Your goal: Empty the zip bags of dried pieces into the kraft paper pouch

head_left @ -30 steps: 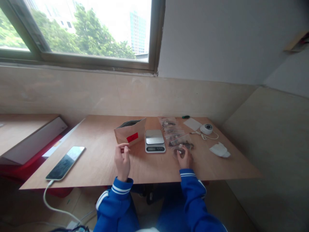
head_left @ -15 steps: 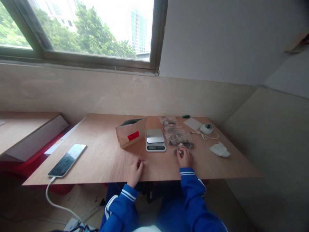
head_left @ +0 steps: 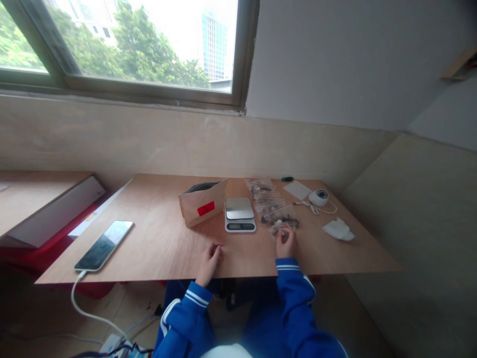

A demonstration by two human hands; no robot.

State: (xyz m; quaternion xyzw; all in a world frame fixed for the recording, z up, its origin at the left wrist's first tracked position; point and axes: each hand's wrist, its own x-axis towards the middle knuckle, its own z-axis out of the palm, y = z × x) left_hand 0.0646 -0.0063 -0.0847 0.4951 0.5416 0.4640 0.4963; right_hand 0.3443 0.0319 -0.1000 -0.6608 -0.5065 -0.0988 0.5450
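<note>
My left hand (head_left: 209,258) rests near the table's front edge with its fingers curled in; nothing shows in it. My right hand (head_left: 286,242) is closed, thumb and fingers pinched at the edge of the nearest small clear plastic bag (head_left: 275,228). Behind it lie several more clear bags (head_left: 270,200) in an overlapping row, with small dark and pale parts inside. To the left of the row stands a digital kitchen scale (head_left: 239,214) with a bare metal plate. An upright brown paper pouch (head_left: 194,211) with a red label, its top open, is beside the scale.
A phone (head_left: 105,245) on a white charging cable (head_left: 74,293) lies at the left. On the right are a white dome camera (head_left: 318,197) with its cable, a crumpled white tissue (head_left: 338,229), a white sheet (head_left: 297,190) and a green-handled tool (head_left: 287,179).
My right hand has turned slightly and its fingers have drawn together, while the nearest bag lies a little farther from me. My left hand stays almost in place, its fingers slightly more curled.
</note>
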